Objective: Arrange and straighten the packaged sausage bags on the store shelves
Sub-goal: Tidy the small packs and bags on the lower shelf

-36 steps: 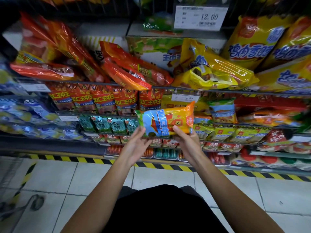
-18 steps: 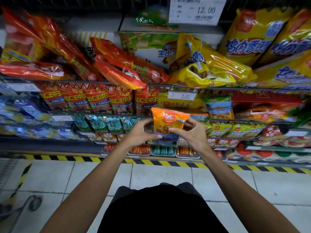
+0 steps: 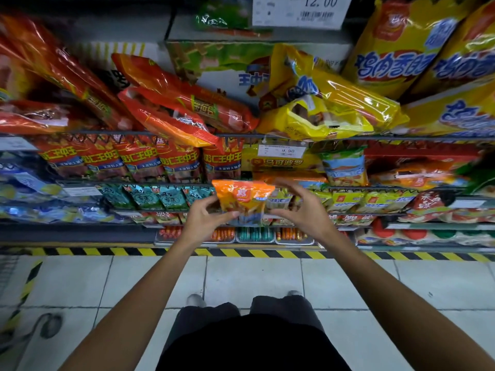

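While glossy plastic catches the light all along the wire-fronted shelves (image 3: 171, 133), one small orange sausage bag (image 3: 242, 200) is held upright in front of the lower racks, its crinkled film puffed and pillow-shaped, with a red square logo near the top and a blue band at its bottom edge. The left hand (image 3: 204, 220) pinches the bag's lower left side between thumb and curled fingers. The right hand (image 3: 304, 211) arches beside the bag's right edge, thumb low and fingers curved over the top corner; whether those fingertips actually press the film I cannot tell. Above, long red bags (image 3: 171, 113) slump at angles over the rail, and slick yellow bags (image 3: 334, 103) sag next to them. Behind the held pack, flat teal packets (image 3: 158, 196) stand in a neat row. Below, pale floor tiles (image 3: 241, 279) meet a yellow-and-black striped strip (image 3: 134, 251).
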`<state>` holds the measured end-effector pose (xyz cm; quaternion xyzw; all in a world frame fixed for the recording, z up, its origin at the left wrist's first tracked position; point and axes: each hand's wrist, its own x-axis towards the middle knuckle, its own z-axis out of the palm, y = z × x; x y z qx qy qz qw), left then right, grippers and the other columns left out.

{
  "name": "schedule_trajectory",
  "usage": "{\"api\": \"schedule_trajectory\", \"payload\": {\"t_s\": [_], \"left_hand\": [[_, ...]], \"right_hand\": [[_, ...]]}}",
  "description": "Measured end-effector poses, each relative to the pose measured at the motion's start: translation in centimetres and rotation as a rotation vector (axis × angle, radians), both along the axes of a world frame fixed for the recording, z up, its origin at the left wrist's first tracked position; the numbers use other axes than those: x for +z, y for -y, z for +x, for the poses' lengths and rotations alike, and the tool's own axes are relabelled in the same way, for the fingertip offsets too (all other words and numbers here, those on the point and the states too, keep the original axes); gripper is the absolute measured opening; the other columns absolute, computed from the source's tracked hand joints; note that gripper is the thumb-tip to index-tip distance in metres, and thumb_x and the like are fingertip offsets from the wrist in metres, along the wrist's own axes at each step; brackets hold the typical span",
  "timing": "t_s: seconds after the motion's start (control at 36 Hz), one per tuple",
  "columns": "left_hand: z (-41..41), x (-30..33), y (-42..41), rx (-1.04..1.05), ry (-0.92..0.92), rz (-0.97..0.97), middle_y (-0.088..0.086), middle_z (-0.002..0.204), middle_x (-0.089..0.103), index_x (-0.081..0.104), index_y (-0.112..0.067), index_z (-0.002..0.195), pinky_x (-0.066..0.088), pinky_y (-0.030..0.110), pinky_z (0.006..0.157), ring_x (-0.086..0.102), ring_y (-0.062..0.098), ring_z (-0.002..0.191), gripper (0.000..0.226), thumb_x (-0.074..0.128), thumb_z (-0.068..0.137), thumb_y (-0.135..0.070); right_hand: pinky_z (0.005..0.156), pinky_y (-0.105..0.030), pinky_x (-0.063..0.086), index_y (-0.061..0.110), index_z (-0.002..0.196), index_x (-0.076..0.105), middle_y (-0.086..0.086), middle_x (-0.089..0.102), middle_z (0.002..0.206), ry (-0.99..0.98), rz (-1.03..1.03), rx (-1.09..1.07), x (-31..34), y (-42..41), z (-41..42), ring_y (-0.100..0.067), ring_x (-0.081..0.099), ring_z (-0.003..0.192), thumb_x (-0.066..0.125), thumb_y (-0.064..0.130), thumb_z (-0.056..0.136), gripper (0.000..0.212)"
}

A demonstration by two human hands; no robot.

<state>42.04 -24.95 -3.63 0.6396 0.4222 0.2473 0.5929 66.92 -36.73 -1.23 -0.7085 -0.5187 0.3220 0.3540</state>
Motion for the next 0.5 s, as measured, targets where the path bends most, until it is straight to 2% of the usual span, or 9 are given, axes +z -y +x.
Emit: {"api": "schedule_trajectory", "payload": {"t_s": [0.06, 0.11, 0.19, 0.25, 0.31, 0.36, 0.39, 0.44, 0.5], "left_hand": [[-0.6, -0.2, -0.3, 0.047, 0.018, 0.005, -0.014, 0.1, 0.08, 0.077, -0.028, 0.1, 0.055, 0.013, 0.082, 0.075, 0.003, 0.096, 0.029, 0.088, 0.077, -0.015], [-0.8, -0.1, -0.6, 0.086, 0.035, 0.013, -0.013, 0.101, 0.08, 0.077, -0.031, 0.1, 0.055, 0.012, 0.079, 0.075, 0.003, 0.095, 0.028, 0.087, 0.08, -0.013], [-0.5, 0.1, -1.1, 0.132, 0.049, 0.025, -0.011, 0.102, 0.08, 0.077, -0.033, 0.096, 0.057, 0.016, 0.079, 0.075, 0.008, 0.097, 0.026, 0.088, 0.08, -0.015], [0.0, 0.2, -1.5, 0.139, 0.042, 0.039, -0.012, 0.102, 0.08, 0.077, -0.031, 0.095, 0.058, 0.019, 0.083, 0.075, 0.009, 0.099, 0.025, 0.089, 0.079, -0.016], [0.5, 0.4, -1.6, 0.129, 0.036, 0.065, -0.016, 0.101, 0.079, 0.076, -0.031, 0.097, 0.056, 0.018, 0.086, 0.074, 0.006, 0.1, 0.027, 0.09, 0.077, -0.018], [1.1, 0.5, -1.6, 0.117, 0.029, 0.093, -0.023, 0.099, 0.078, 0.075, -0.032, 0.097, 0.053, 0.009, 0.083, 0.072, -0.003, 0.099, 0.028, 0.091, 0.074, -0.026], [1.3, 0.6, -1.5, 0.117, 0.026, 0.108, -0.026, 0.098, 0.077, 0.075, -0.033, 0.097, 0.049, 0.004, 0.081, 0.071, -0.007, 0.097, 0.029, 0.091, 0.074, -0.027], [1.8, 0.6, -1.6, 0.121, 0.027, 0.149, -0.03, 0.098, 0.076, 0.074, -0.035, 0.098, 0.046, -0.001, 0.08, 0.068, -0.012, 0.097, 0.029, 0.091, 0.077, -0.026], [2.5, 0.6, -2.0, 0.139, 0.046, 0.171, -0.029, 0.1, 0.076, 0.074, -0.037, 0.1, 0.047, 0.001, 0.083, 0.068, -0.011, 0.099, 0.029, 0.09, 0.078, -0.026]], "right_hand": [[0.108, -0.035, 0.046, 0.03, 0.146, 0.051, 0.004, 0.053, 0.149, 0.191, -0.006, -0.025, -0.8, -0.7, 1.1, -0.015, 0.049, 0.135, 0.083, 0.033, 0.085, 0.069], [0.108, -0.042, 0.046, 0.021, 0.149, 0.048, -0.008, 0.054, 0.148, 0.313, -0.017, -0.02, -1.5, -1.6, 1.7, -0.027, 0.049, 0.135, 0.083, 0.026, 0.086, 0.072], [0.114, -0.051, 0.041, 0.014, 0.152, 0.046, -0.015, 0.052, 0.149, 0.465, -0.041, 0.048, -2.6, -3.2, 2.4, -0.036, 0.045, 0.14, 0.083, 0.018, 0.085, 0.077], [0.115, -0.049, 0.038, 0.019, 0.154, 0.043, -0.013, 0.05, 0.152, 0.542, -0.084, 0.044, -3.0, -4.2, 2.7, -0.036, 0.043, 0.141, 0.076, 0.021, 0.092, 0.07], [0.106, -0.046, 0.046, 0.027, 0.153, 0.045, -0.011, 0.056, 0.147, 0.59, -0.105, 0.024, -3.2, -5.0, 3.2, -0.035, 0.052, 0.133, 0.063, 0.027, 0.102, 0.055], [0.092, -0.047, 0.054, 0.032, 0.152, 0.048, -0.013, 0.066, 0.135, 0.618, -0.105, 0.019, -3.0, -5.4, 4.0, -0.037, 0.063, 0.118, 0.057, 0.028, 0.105, 0.048], [0.089, -0.048, 0.055, 0.032, 0.151, 0.049, -0.016, 0.068, 0.13, 0.629, -0.09, 0.016, -2.8, -5.4, 4.4, -0.039, 0.065, 0.114, 0.057, 0.025, 0.105, 0.048], [0.089, -0.052, 0.052, 0.023, 0.146, 0.056, -0.021, 0.069, 0.126, 0.648, -0.013, -0.003, -2.6, -5.3, 5.6, -0.044, 0.064, 0.113, 0.059, 0.022, 0.104, 0.043], [0.077, -0.055, 0.052, 0.009, 0.135, 0.063, -0.029, 0.069, 0.116, 0.661, 0.047, -0.002, -2.4, -4.9, 6.8, -0.051, 0.065, 0.104, 0.063, 0.021, 0.101, 0.036]]}}
